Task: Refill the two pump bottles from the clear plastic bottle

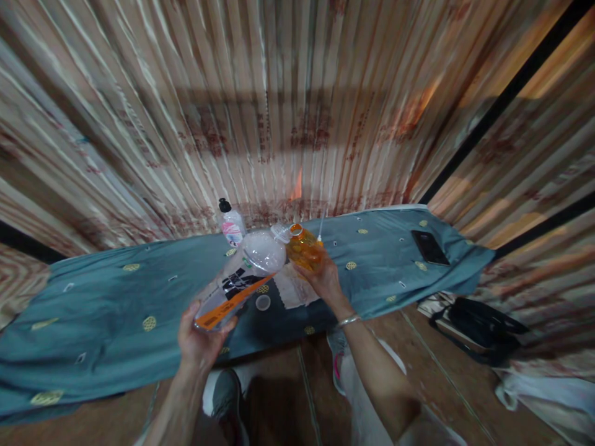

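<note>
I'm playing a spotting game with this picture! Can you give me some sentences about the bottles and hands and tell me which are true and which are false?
1. The left hand holds the big clear bottle by its bottom end. True.
2. The right hand holds a green bottle. False: the small bottle it holds is orange.
3. The big bottle stands upright. False: it is tilted, mouth towards the orange one.
4. A black phone lies on the blue cloth. True.
5. A little bottle with a black cap stands behind the hands. True.

Head view, steeply down, close
</note>
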`<state>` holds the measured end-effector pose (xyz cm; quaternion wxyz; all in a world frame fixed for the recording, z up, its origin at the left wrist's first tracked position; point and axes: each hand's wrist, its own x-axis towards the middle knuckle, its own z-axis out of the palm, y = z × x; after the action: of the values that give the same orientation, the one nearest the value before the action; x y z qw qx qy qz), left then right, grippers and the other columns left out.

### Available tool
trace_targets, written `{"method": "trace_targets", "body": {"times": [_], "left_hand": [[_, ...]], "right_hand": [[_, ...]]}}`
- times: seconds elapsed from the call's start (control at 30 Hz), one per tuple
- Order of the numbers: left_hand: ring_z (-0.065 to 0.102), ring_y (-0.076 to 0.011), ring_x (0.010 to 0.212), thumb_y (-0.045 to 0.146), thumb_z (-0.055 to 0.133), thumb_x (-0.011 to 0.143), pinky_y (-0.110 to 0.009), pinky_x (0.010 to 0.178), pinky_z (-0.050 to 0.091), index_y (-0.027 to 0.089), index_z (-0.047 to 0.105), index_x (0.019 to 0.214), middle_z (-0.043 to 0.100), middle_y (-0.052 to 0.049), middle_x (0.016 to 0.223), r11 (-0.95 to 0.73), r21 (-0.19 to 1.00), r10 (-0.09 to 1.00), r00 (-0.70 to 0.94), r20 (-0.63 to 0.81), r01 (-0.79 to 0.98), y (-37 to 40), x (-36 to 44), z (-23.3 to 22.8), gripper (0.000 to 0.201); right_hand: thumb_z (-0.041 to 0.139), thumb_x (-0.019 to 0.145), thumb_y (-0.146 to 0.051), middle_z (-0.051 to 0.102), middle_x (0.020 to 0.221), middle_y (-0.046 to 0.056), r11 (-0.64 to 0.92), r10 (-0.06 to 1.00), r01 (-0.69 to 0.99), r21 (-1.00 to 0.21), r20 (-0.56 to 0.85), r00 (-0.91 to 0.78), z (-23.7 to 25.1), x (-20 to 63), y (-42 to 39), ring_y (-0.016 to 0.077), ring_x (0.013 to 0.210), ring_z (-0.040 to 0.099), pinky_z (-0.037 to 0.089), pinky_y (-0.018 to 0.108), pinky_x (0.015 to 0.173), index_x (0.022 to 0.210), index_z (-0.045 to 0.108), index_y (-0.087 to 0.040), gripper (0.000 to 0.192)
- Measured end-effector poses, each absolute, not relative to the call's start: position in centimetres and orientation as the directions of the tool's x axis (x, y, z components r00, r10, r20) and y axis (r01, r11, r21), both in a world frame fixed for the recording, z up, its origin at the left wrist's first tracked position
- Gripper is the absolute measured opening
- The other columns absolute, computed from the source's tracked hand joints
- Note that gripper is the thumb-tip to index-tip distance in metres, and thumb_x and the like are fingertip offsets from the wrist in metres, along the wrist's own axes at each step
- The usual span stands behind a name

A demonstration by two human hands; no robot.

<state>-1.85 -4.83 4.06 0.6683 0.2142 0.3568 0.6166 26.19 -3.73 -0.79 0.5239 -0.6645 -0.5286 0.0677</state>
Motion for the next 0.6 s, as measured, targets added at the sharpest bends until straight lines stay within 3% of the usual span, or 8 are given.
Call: {"method": "trace_targets", "body": {"times": [0.6], "left_hand": [[0.064,-0.0248,0.059,0.042,0.081,0.055,-0.024,0.035,0.038,0.014,0.074,0.104,0.073,-0.011,0.083,0.106,0.810,0.981,-0.072,-0.181,-0.577,-4.7,-2.1,5.2,0.057]], "right_hand": [[0.083,0.076,-0.042,0.073,0.126,0.018,0.153,0.813,0.626,-0.764,0.458,0.360,-0.3,25.5,-4.1,0.0357,0.120,0.070,0.057,0.053,0.106,0.131,0.061,-0.015,0.065]]}}
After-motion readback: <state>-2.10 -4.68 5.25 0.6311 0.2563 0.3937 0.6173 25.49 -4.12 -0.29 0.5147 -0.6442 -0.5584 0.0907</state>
